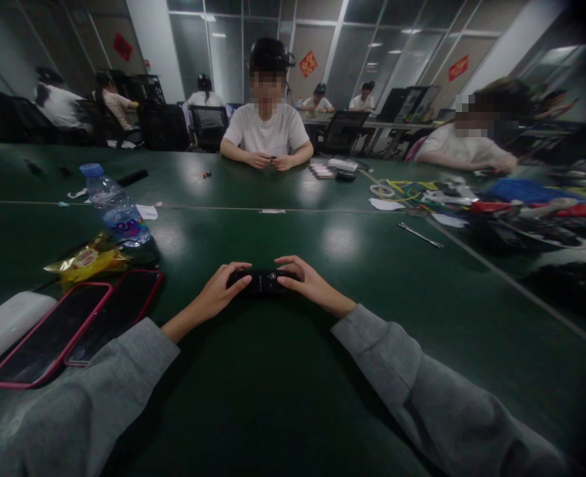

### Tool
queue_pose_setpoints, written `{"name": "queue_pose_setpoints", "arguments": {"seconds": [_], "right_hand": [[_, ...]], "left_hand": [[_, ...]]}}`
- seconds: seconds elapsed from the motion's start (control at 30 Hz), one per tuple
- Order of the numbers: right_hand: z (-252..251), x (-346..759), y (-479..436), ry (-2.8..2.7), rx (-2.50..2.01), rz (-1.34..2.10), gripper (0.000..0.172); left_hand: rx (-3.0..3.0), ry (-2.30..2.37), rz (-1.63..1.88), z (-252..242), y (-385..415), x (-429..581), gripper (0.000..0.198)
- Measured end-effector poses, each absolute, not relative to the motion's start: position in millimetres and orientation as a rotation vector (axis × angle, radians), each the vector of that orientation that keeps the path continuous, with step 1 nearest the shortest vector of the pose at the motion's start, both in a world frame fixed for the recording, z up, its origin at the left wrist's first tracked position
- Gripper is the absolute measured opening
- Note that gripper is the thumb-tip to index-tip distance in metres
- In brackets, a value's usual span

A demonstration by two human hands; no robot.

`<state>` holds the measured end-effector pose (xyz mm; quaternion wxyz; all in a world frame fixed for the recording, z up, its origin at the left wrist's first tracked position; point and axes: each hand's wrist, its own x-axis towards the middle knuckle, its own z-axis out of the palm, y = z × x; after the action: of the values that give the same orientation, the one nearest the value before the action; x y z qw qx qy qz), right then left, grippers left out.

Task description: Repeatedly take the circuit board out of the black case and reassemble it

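Note:
A small black oblong device (263,281) with tiny white markings on its upper face lies across the green table in front of me. My left hand (222,287) grips its left end, thumb on top and index finger along the far edge. At the other end my right hand (307,281) has its thumb on the top face, with the fingers curved over the far side. What the markings say is too small to read. To the left of my left hand lie two phones in red-pink cases, a nearer phone (54,334) and a second phone (124,315) beside it.
On the left are a white power bank (12,324), a yellow wrapper (91,262) and a water bottle (117,205). A wrench (419,235) and tangled cables (417,191) lie to the right. Across the green table (273,397) sits a person (266,129); another person (462,142) is at right.

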<state>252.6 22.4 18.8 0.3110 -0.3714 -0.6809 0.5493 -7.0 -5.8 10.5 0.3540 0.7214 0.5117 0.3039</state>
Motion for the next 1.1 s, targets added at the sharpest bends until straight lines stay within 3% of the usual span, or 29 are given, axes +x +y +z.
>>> {"name": "queue_pose_setpoints", "arguments": {"seconds": [1.1], "right_hand": [[16,257,29,-1.326,-0.926,1.589,0.035]], "left_hand": [[1.521,1.186,0.794,19,-4,-8,0.055]]}}
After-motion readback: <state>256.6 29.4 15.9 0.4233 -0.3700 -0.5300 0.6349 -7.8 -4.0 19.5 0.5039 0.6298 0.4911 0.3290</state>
